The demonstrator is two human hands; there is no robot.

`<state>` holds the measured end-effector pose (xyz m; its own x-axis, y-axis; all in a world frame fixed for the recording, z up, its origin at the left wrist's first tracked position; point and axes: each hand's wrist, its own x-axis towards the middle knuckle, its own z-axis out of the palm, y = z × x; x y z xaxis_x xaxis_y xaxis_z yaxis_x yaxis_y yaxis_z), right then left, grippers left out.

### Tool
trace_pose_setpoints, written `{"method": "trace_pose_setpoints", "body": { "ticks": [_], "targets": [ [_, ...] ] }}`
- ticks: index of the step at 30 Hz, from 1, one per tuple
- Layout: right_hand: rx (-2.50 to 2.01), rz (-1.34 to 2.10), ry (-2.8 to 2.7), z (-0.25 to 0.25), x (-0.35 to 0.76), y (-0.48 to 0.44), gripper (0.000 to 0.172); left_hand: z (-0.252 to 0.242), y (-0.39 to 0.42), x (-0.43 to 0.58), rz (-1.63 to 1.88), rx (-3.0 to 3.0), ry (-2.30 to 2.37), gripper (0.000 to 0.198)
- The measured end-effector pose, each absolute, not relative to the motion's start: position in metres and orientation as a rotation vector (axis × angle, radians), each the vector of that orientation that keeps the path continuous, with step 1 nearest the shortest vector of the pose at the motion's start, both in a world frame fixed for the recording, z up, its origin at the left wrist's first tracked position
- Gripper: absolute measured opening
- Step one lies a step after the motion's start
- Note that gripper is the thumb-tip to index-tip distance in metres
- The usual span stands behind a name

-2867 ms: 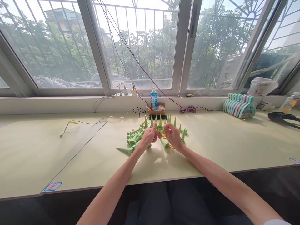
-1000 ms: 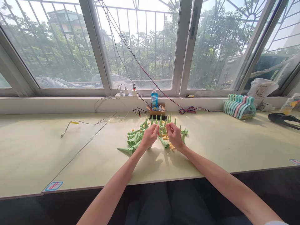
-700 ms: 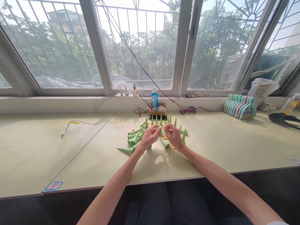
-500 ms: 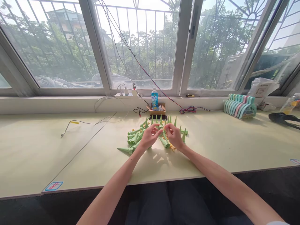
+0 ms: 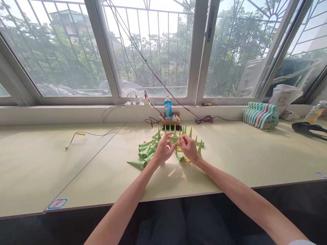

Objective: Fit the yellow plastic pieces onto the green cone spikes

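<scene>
Pinching one cone (image 5: 175,139) with fingertips, the left hand (image 5: 162,150) and right hand (image 5: 189,148) work in front of the bottle (image 5: 168,107). Standing cones (image 5: 190,132) nearer the bottle look done. A pile (image 5: 146,151) lies waiting.

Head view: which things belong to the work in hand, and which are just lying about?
In the work: left hand, right hand, green cone between them, pile of green cones, yellow bits.
Lying about: bottle, cardboard box, phone, white cable, pastel hangers.

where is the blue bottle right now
In the head view, the blue bottle stands centre by the window ledge, at the cardboard box, beyond the green cones.
</scene>
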<state>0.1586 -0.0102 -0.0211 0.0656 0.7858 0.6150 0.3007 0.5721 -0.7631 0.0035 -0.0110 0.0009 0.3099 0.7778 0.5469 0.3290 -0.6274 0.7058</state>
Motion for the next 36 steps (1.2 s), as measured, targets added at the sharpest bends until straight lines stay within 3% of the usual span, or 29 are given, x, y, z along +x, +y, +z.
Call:
{"method": "trace_pose_setpoints", "body": {
  "ticks": [7,13,18,36],
  "targets": [
    [-0.9,0.514,-1.485,-0.022,0.159,-0.011,0.032,0.004,-0.008,0.005,1.302,1.896,1.011,0.048],
    [-0.868,0.511,-1.487,-0.021,0.16,-0.012,0.032,0.011,-0.012,0.005,1.121,1.798,1.05,0.075],
    [-0.854,0.519,-1.537,-0.021,0.16,-0.014,0.035,0.016,-0.019,0.006,1.033,1.702,0.957,0.082],
    [-0.83,0.53,-1.546,-0.019,0.161,-0.013,0.027,0.016,-0.021,0.002,0.987,1.617,0.898,0.071]
  ]
}}
